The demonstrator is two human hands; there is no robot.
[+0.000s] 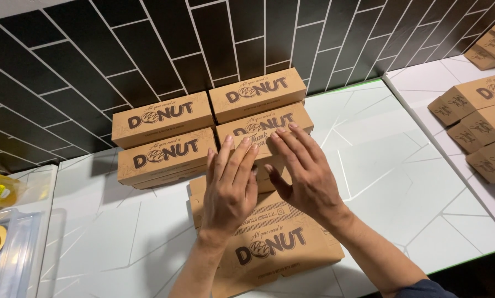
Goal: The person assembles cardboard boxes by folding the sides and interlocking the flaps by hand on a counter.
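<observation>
Two bare hands come up from the bottom edge of the frame, the left hand [229,193] and the right hand [305,174]. No rings, watch or gloves show on either. The fingers [300,144] have short, plain nails. Both forearms are uncovered. At the bottom right of the frame, a bit of dark blue sleeve [421,289] shows on the right arm.

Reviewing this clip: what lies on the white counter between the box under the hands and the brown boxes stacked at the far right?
Nothing: in the head view, the counter is bare between the flat box and the right-hand boxes, apart from a seam between two tabletops.
</observation>
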